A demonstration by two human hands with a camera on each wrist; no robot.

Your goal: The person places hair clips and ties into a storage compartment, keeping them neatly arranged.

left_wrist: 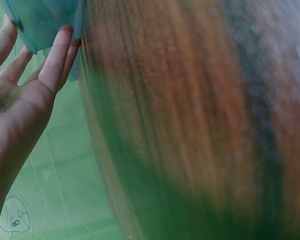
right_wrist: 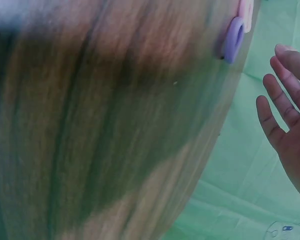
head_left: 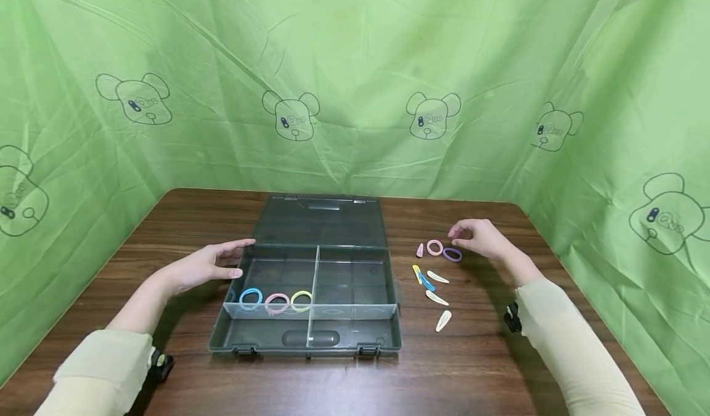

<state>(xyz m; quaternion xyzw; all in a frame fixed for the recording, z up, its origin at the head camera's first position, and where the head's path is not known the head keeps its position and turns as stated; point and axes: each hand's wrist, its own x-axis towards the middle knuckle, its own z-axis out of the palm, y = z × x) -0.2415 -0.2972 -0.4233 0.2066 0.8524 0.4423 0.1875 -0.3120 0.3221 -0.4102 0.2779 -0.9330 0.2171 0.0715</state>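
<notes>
A dark translucent divided box (head_left: 355,326) lies with its lid (head_left: 324,222) folded back. Blue (head_left: 251,299), pink (head_left: 277,303) and yellow (head_left: 301,301) hair ties stand in its left compartment against the clear divider. My left hand (head_left: 202,268) touches the box's left wall with its fingers spread, also seen in the left wrist view. My right hand (head_left: 481,238) hovers beside a purple hair tie (head_left: 452,255), its fingers slightly bent and holding nothing. Left of that tie are a pink hair tie (head_left: 435,248) and a small pink hair clip (head_left: 420,250).
Yellow (head_left: 417,274) and blue (head_left: 426,281) snap clips lie together right of the box. Several cream snap clips (head_left: 443,321) are scattered near them on the wooden table (head_left: 477,367). A green curtain (head_left: 355,46) with bear drawings surrounds the table's back and sides.
</notes>
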